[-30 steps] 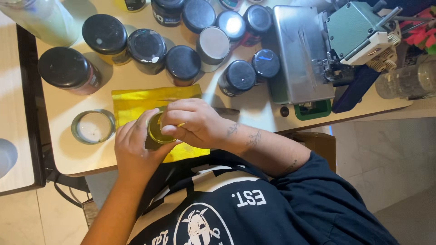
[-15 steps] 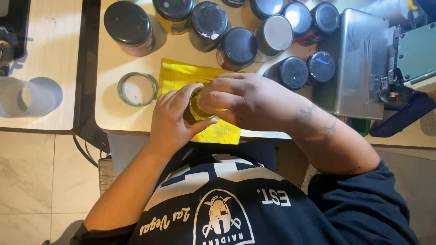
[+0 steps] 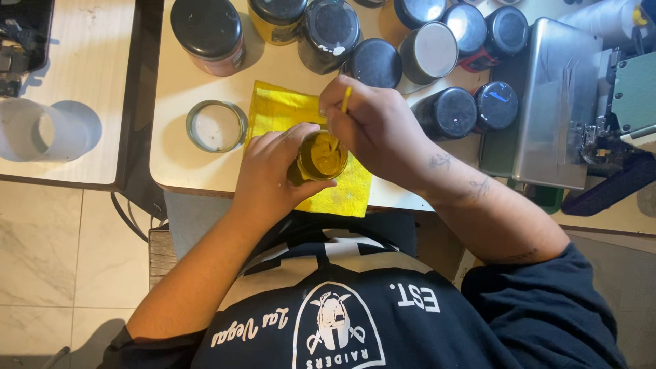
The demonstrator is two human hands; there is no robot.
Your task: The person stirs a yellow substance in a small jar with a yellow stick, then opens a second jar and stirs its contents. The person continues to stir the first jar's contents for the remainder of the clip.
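Near the front edge of the bench point(image 3: 205, 181), the left hand point(image 3: 270, 181) grasps the open jar of yellow paint point(image 3: 321, 156) over the yellow cloth point(image 3: 287, 113) while the right hand point(image 3: 372, 126) pinches a thin yellow stick point(image 3: 346, 100) in it, so a tilt could spill paint.
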